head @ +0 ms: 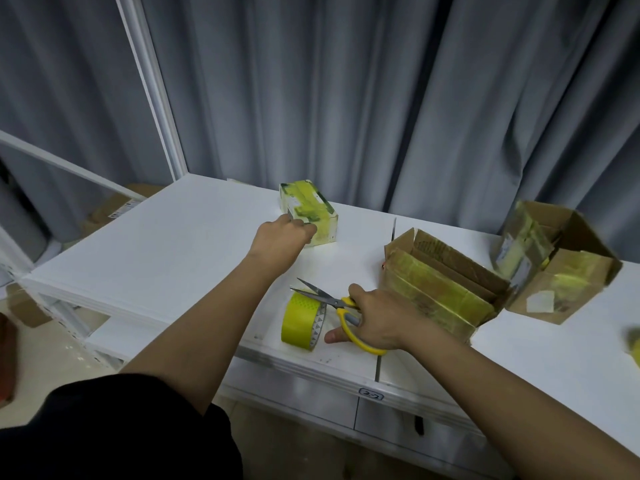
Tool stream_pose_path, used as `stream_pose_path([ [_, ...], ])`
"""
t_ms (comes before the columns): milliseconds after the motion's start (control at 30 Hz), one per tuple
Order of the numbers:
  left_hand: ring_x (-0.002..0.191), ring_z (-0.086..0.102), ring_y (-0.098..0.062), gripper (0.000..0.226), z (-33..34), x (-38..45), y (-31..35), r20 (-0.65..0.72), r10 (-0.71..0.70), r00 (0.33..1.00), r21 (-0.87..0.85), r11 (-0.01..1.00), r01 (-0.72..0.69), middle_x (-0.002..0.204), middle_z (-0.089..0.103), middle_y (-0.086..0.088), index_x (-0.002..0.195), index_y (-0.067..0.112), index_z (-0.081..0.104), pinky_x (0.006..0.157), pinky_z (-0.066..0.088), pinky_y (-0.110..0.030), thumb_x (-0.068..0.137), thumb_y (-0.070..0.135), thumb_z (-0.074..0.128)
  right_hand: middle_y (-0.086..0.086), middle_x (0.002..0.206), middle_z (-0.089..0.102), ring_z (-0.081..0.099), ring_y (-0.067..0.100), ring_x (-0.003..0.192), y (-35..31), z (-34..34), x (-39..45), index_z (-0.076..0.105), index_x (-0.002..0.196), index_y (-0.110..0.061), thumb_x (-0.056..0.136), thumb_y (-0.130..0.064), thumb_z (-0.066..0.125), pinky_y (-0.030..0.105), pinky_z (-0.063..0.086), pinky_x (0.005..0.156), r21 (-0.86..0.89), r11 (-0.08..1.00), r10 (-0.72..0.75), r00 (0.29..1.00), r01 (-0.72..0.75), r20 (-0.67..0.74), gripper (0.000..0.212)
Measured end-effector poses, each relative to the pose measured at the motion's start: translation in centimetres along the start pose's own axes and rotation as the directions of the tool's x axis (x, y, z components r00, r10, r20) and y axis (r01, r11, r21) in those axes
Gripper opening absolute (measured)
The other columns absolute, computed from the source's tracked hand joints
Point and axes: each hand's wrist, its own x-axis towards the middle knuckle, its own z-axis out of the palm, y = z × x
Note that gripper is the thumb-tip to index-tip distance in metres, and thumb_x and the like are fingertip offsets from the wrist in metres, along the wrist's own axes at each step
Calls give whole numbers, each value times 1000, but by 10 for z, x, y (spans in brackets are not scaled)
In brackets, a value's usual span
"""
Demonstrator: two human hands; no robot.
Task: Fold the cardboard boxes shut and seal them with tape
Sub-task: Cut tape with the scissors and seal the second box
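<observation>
A small white box wrapped in yellow-green tape lies at the back of the white table. My left hand reaches out to its near left corner and touches it, fingers curled against the box. My right hand grips yellow-handled scissors, blades open and pointing left over a roll of yellow-green tape standing on edge. A brown cardboard box with open flaps and tape on its side lies right of that hand. A second open brown box stands farther right.
Grey curtains hang behind the table. A white frame post rises at the back left. Brown cartons sit on the floor at the left. A gap splits the tabletop near the front edge, above a label.
</observation>
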Motion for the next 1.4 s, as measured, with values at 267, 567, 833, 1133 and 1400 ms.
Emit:
stream_pose_path([
  [267,84,62,-28,15,-17,-7,-7,-163,-40,986,-78,997,27,100,58,0,113,24,52,54,29,-27,99,25,47,-8,75,46,46,9,68,14,-16,8,34,77,-31,58,-88,55,29,34,53,48,996,63,989,-70,132,63],
  [567,86,64,-27,17,-33,-7,-7,-161,7,987,57,998,2,105,57,0,114,26,54,53,27,-28,98,22,49,-5,62,45,49,19,62,9,-24,13,43,68,-22,59,-82,61,29,30,49,-53,999,-10,1000,10,10,64],
  [833,89,62,-26,25,-39,-9,-6,-148,-4,989,65,998,14,108,57,0,117,28,55,55,27,-28,98,16,46,-3,56,40,41,15,55,17,-28,18,39,60,-18,52,-81,66,30,29,50,-49,998,-30,999,28,-38,69],
  [1133,91,59,-31,26,-31,-12,-26,-189,-369,910,-354,890,287,104,64,1,107,22,58,65,34,-29,93,9,40,-2,60,30,32,14,56,30,-18,20,35,59,-16,57,-76,69,30,25,53,56,997,56,998,-54,-24,69],
  [1400,73,61,-18,20,-21,-30,-39,92,-490,867,-884,361,297,94,64,-2,99,16,54,66,48,-32,97,34,47,2,63,41,45,16,59,41,-10,21,43,58,-15,73,-73,60,29,30,53,54,983,179,983,-177,-40,63],
])
